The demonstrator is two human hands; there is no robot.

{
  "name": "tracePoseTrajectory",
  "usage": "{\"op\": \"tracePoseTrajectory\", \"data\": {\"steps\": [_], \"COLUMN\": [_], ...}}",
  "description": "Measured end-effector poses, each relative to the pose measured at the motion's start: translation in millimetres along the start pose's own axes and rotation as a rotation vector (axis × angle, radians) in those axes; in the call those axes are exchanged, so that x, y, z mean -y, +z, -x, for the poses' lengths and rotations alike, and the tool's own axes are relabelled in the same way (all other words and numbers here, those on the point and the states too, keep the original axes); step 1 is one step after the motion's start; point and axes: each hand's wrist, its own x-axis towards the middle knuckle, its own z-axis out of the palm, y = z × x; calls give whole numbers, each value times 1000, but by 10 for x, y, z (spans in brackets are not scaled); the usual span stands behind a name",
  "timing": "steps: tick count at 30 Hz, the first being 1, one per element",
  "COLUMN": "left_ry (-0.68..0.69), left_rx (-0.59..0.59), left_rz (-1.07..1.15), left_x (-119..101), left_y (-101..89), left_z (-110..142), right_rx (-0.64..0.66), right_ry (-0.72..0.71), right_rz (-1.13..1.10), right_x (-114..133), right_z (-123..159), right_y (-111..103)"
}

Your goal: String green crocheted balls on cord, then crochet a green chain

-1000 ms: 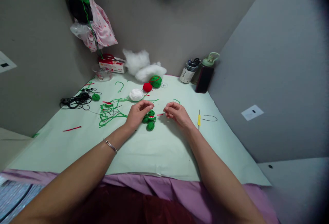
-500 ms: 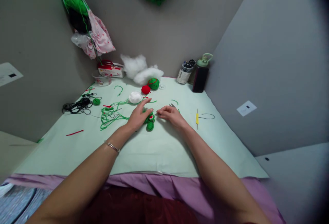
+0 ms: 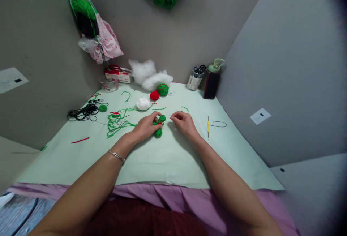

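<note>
My left hand (image 3: 145, 125) is closed around a small green crocheted piece (image 3: 158, 133) with a bit of red and white at its middle. The thumb lies across the piece, and my fingers hide its left side. Just to the right, my right hand (image 3: 183, 122) pinches thumb and forefinger together. A tiny thin tip pokes out of that pinch, too small to name. Green yarn strands (image 3: 116, 124) lie tangled left of my left hand. Beyond the hands sit a white yarn ball (image 3: 143, 103), a red yarn ball (image 3: 154, 95) and a green yarn ball (image 3: 163, 89).
A yellow-handled crochet hook (image 3: 208, 126) lies at the right. Black yarn (image 3: 84, 111) is heaped at the left. White stuffing (image 3: 157, 80), a plastic bowl (image 3: 109, 84), a box (image 3: 119, 76), a pen cup (image 3: 194, 80), a phone (image 3: 211, 85) and a bottle (image 3: 216, 66) line the back.
My left hand has closed from a spread pose onto the green crocheted piece, whose upper part now shows. The right hand has shifted slightly right, away from it, still pinching.
</note>
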Motion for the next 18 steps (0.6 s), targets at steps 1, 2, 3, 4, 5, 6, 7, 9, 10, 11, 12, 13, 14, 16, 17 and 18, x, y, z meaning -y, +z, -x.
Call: {"op": "tracePoseTrajectory", "data": {"steps": [1,2,3,4,5,6,7,9,10,11,12,13,14,16,17,18], "left_ry": [-3,-8,-16,-27,-46,-75,-110,-179,-198,-202,-194,-182,-172,-173,-187,-204], "left_rx": [-37,-73,-103,-121,-121,-103,-74,5,56,110,162,208,247,290,295,293], "left_rz": [59,124,201,294,399,505,603,746,793,830,859,882,897,914,917,916], "left_x": [3,-1,-14,-35,-63,-93,-125,-178,-197,-210,-217,-221,-222,-223,-226,-229], "left_y": [4,2,-4,-15,-29,-44,-59,-78,-80,-76,-69,-59,-49,-30,-24,-20], "left_z": [-9,-19,-29,-37,-42,-43,-41,-25,-15,-5,4,13,19,30,34,38], "right_rx": [-17,-22,-11,9,25,28,11,-35,-36,-13,30,87,140,191,191,177], "right_ry": [-32,-59,-81,-94,-99,-100,-98,-89,-81,-76,-72,-70,-67,-61,-52,-42], "right_rz": [131,254,356,429,474,490,472,315,181,28,-119,-239,-320,-375,-372,-367], "right_x": [-19,-32,-39,-38,-30,-15,7,69,107,146,184,218,247,285,295,301], "right_z": [6,13,21,28,34,38,40,41,44,49,58,69,81,103,112,117], "right_y": [-9,-21,-33,-45,-56,-66,-74,-89,-94,-98,-99,-96,-90,-73,-64,-57]}}
